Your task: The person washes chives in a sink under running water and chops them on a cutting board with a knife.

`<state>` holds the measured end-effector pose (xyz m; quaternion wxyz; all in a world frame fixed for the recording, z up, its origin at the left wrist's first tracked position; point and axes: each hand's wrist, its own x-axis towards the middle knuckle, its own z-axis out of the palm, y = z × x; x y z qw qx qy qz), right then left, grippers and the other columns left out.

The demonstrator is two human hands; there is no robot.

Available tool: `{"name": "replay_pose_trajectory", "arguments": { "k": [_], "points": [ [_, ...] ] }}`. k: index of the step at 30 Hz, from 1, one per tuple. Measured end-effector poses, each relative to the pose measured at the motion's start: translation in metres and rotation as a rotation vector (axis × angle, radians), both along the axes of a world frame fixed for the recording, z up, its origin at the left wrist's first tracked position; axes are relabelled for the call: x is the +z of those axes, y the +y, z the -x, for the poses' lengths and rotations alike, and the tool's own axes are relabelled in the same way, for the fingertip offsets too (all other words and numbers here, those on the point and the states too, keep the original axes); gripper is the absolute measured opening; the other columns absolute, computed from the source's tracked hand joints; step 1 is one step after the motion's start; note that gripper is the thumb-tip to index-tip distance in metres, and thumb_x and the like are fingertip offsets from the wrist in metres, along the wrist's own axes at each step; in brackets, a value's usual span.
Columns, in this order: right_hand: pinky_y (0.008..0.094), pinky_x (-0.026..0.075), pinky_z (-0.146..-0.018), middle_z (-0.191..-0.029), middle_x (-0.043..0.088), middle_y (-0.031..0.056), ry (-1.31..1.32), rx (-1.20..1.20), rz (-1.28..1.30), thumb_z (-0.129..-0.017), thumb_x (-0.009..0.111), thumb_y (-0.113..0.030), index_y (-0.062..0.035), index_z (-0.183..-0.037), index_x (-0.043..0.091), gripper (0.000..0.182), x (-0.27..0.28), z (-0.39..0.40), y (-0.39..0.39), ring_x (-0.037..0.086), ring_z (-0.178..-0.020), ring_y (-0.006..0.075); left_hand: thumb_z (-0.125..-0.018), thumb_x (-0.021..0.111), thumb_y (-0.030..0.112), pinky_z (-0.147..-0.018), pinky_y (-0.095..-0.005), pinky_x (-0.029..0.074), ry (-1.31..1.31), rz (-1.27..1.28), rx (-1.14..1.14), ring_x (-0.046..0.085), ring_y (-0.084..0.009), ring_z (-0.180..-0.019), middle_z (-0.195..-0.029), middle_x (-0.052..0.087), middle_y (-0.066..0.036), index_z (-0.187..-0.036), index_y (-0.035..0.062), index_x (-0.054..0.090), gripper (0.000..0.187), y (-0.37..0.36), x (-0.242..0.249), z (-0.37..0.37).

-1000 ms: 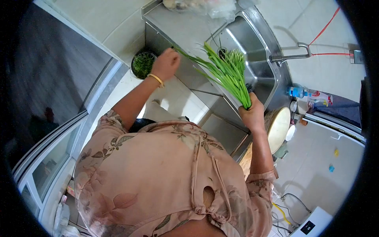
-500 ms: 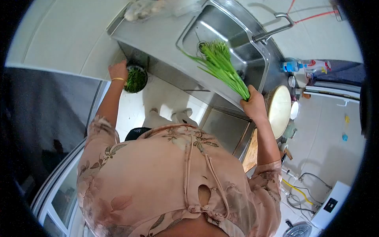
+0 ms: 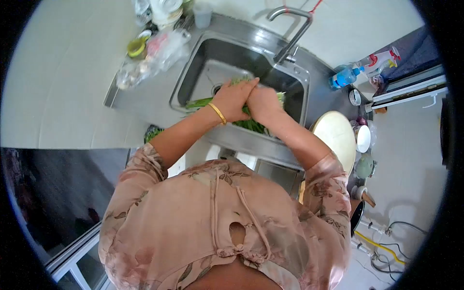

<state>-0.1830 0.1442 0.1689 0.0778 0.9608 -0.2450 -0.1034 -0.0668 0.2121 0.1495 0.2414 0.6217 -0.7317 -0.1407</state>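
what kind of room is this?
Most likely a home kitchen. A steel sink with a faucet is set in the counter, both hands, left hand and right hand, hold green chives over it, and a spray bottle stands beside.

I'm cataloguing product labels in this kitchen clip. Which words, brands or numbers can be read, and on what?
None can be read.
Spray bottle by the sink: its label is too small and blurred.
Blue-capped bottle: its label is blurred.
Containers behind the sink: any print on them is illegible.
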Motion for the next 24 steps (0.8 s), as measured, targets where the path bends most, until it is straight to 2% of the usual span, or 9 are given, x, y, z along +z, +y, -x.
{"name": "replay_pose_trajectory", "arguments": {
  "k": [3, 6, 9, 11, 13, 15, 17, 19, 24],
  "points": [
    [0.0313, 0.047, -0.053, -0.071, 0.062, 0.0084, -0.197, 0.094, 0.005, -0.069, 0.056, -0.010, -0.0088, -0.072, 0.061, 0.006, -0.004, 0.015, -0.055, 0.061, -0.067, 0.0229, -0.062, 0.073, 0.017, -0.092, -0.0404, 0.037, 0.355, -0.223, 0.067, 0.049, -0.0288, -0.108, -0.117, 0.050, -0.016, -0.130, 0.0075, 0.029, 0.081, -0.055, -0.011, 0.008],
    [0.0365, 0.047, -0.058, -0.069, 0.062, 0.0068, -0.377, 0.209, 0.000, -0.066, 0.062, -0.012, -0.0090, -0.073, 0.061, 0.008, -0.025, 0.023, -0.090, 0.061, -0.064, 0.0239, -0.065, 0.071, 0.012, -0.078, -0.0348, 0.045, 0.471, -0.075, -0.117, 0.057, -0.0224, -0.089, -0.101, 0.059, -0.012, -0.119, 0.0052, 0.043, 0.061, -0.096, -0.054, 0.007],
    [0.0415, 0.035, -0.089, -0.099, 0.054, 0.0158, -0.240, 0.132, -0.062, -0.055, 0.073, -0.025, -0.0052, -0.093, 0.056, 0.046, -0.009, 0.032, -0.120, 0.050, -0.099, 0.0288, -0.068, 0.067, 0.009, -0.064, -0.0296, 0.047, 0.576, -0.785, 0.086, 0.056, -0.0146, -0.069, -0.087, 0.060, -0.007, -0.105, 0.0031, 0.053, 0.040, -0.119, -0.065, -0.001],
    [0.0398, 0.024, -0.101, -0.125, 0.038, 0.0196, -0.452, 0.109, -0.126, -0.054, 0.076, -0.035, -0.0038, -0.118, 0.043, 0.078, -0.019, 0.052, -0.156, 0.032, -0.120, 0.0339, -0.070, 0.065, 0.008, -0.058, -0.0271, 0.046, 0.759, -0.756, 0.134, 0.053, -0.0129, -0.062, -0.080, 0.059, -0.005, -0.101, 0.0029, 0.055, 0.033, -0.122, -0.068, -0.012],
    [0.0390, 0.025, -0.100, -0.129, 0.035, 0.0201, -0.678, -0.068, -0.473, -0.059, 0.074, -0.041, -0.0018, -0.127, 0.035, 0.088, -0.048, 0.064, -0.212, 0.031, -0.122, 0.0334, -0.072, 0.064, 0.007, -0.055, -0.0267, 0.045, 0.979, -0.760, 0.245, 0.053, -0.0135, -0.059, -0.074, 0.058, -0.005, -0.097, 0.0028, 0.054, 0.027, -0.126, -0.076, -0.031],
    [0.0340, 0.036, -0.092, -0.118, 0.048, 0.0219, -0.897, -0.545, -0.959, -0.072, 0.064, -0.046, 0.0028, -0.128, 0.033, 0.081, -0.081, 0.076, -0.273, 0.048, -0.109, 0.0299, -0.073, 0.063, 0.006, -0.056, -0.0282, 0.047, 1.237, -0.736, 0.358, 0.055, -0.0152, -0.060, -0.073, 0.057, -0.006, -0.097, 0.0029, 0.052, 0.026, -0.133, -0.073, -0.038],
    [0.0378, 0.039, -0.089, -0.110, 0.052, 0.0277, -0.939, -0.855, -0.584, -0.076, 0.057, -0.047, 0.0090, -0.114, 0.046, 0.068, -0.142, 0.076, -0.330, 0.050, -0.105, 0.0371, -0.075, 0.062, 0.005, -0.060, -0.0317, 0.049, 1.442, -0.698, 0.463, 0.057, -0.0173, -0.065, -0.073, 0.055, -0.006, -0.099, 0.0038, 0.049, 0.027, -0.140, -0.088, -0.048],
    [0.0405, 0.041, -0.085, -0.102, 0.055, 0.0277, -1.027, -0.927, -0.440, -0.078, 0.052, -0.050, 0.0073, -0.107, 0.053, 0.064, -0.167, 0.067, -0.355, 0.052, -0.099, 0.0393, -0.075, 0.062, 0.006, -0.063, -0.0327, 0.050, 1.564, -0.702, 0.410, 0.057, -0.0173, -0.067, -0.075, 0.056, -0.006, -0.100, 0.0039, 0.048, 0.029, -0.149, -0.089, -0.050],
    [0.0461, 0.043, -0.076, -0.088, 0.058, 0.0265, -0.682, -0.958, -0.293, -0.085, 0.039, -0.045, 0.0030, -0.092, 0.058, 0.052, -0.174, 0.045, -0.372, 0.056, -0.086, 0.0414, -0.077, 0.061, 0.007, -0.066, -0.0325, 0.049, 1.756, -0.678, 0.322, 0.056, -0.0171, -0.071, -0.075, 0.054, -0.006, -0.102, 0.0028, 0.047, 0.029, -0.163, -0.092, -0.054]
  ]
}}
